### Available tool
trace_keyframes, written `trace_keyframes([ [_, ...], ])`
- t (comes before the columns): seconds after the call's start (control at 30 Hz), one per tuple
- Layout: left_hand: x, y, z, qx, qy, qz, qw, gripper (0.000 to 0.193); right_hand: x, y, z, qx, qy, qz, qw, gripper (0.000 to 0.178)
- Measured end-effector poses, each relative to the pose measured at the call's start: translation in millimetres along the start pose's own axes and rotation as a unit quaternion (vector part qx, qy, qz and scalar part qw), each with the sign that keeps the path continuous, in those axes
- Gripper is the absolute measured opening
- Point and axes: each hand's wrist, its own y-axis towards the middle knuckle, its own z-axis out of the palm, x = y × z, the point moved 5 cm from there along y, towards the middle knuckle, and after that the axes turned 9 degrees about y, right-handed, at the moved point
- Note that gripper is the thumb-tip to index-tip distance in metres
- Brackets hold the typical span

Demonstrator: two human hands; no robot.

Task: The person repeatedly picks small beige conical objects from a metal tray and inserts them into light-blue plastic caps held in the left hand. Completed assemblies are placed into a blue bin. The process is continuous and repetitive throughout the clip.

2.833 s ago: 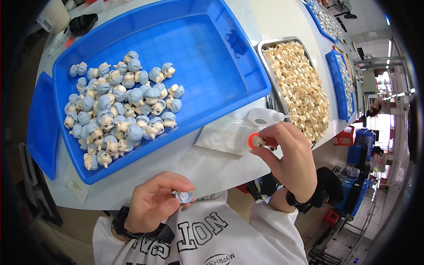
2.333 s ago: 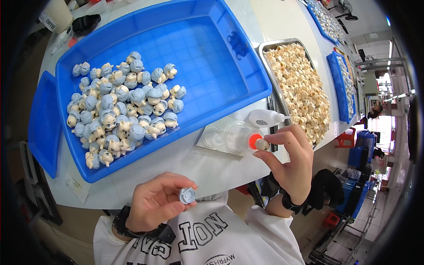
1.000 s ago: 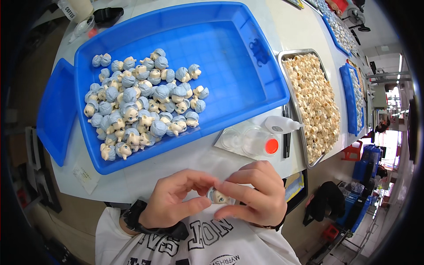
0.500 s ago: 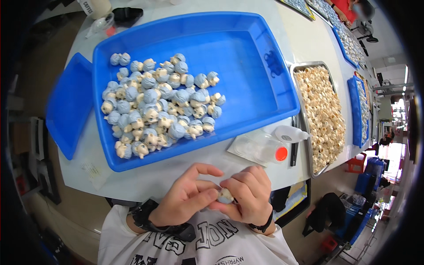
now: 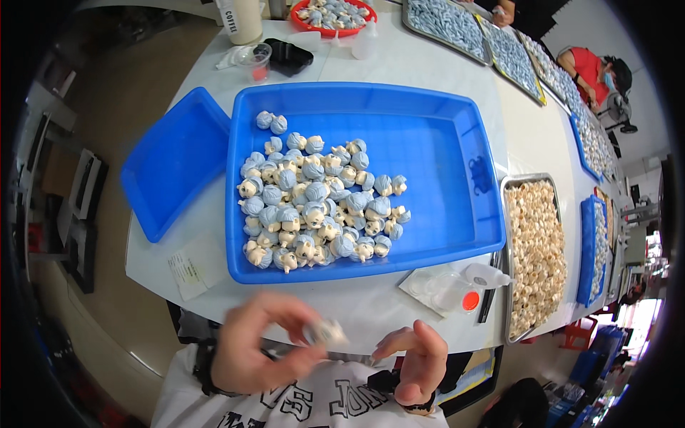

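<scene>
My left hand (image 5: 260,346), blurred by motion, grips a small doll head (image 5: 327,334) between thumb and fingers in front of my shirt. The head looks cream and pale blue, but its detail is smeared. To its right, my right hand (image 5: 419,360) is open and holds nothing, its thumb apart from its curved fingers. Beyond both hands stands a large blue plastic bin (image 5: 357,273). Its left and middle part holds a pile of doll heads (image 5: 310,207) with cream faces and light blue hair.
Right of the bin are a squeeze bottle (image 5: 487,276), a clear container with an orange-red cap (image 5: 470,302), and a metal tray of cream pieces (image 5: 535,250). A smaller blue tray (image 5: 178,167) leans at left. Farther back are a red bowl (image 5: 365,10) and a person in red (image 5: 589,71).
My hands have separated. The doll head has gone left in my left hand, and my right hand has let go of it. The view has shifted, so the bin appears lower and farther right.
</scene>
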Motion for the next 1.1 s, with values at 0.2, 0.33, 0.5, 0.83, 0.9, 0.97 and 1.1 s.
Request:
trace_keyframes([
  [0.2,14,5,-24,-0.164,0.035,-0.109,0.980,0.078,-1,-5,4,0.031,-0.003,0.047,0.998,0.072],
  [0.33,21,-23,-29,-0.181,0.056,-0.099,0.977,0.065,-3,-4,6,0.070,0.007,0.063,0.996,0.059],
  [0.5,29,-44,-46,-0.212,0.187,-0.097,0.954,0.055,-7,-6,18,0.165,0.001,0.129,0.978,0.038],
  [0.83,54,-47,-21,-0.233,0.106,-0.054,0.965,0.076,-40,-38,47,0.300,0.026,0.256,0.919,0.028],
  [0.9,62,-43,-24,-0.251,0.029,-0.070,0.965,0.061,-39,-38,42,0.285,0.032,0.249,0.925,0.027],
  [0.97,67,-39,-29,-0.253,-0.113,-0.116,0.954,0.052,-41,-41,38,0.270,0.036,0.240,0.932,0.027],
  [1.1,64,-39,-36,-0.236,-0.239,-0.120,0.934,0.040,-44,-44,37,0.286,0.027,0.241,0.927,0.025],
])
